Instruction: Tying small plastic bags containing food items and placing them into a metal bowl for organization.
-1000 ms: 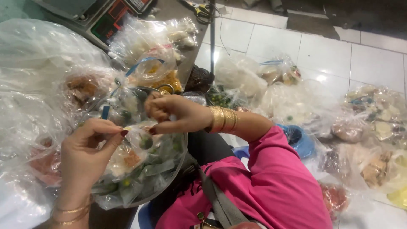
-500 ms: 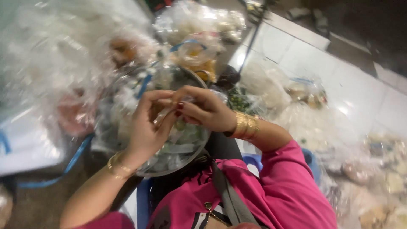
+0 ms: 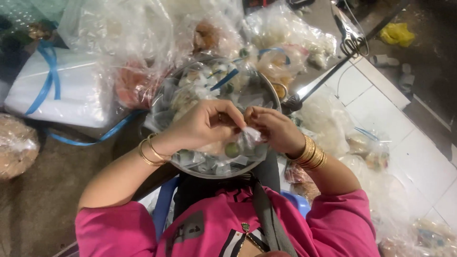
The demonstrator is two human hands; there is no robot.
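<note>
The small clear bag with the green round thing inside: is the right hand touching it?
Touching. In the head view, the right hand pinches the top of the small clear bag, with no gap between fingers and plastic; the left hand meets it too.

A bright pink short-sleeved top [image 3: 333, 223] covers both shoulders. Thin gold bangles [image 3: 151, 151] circle the wrist behind the left hand [image 3: 202, 126]; stacked gold bangles [image 3: 312, 154] sit behind the right hand [image 3: 273, 131]. A grey strap [image 3: 269, 214] crosses the chest.
</note>
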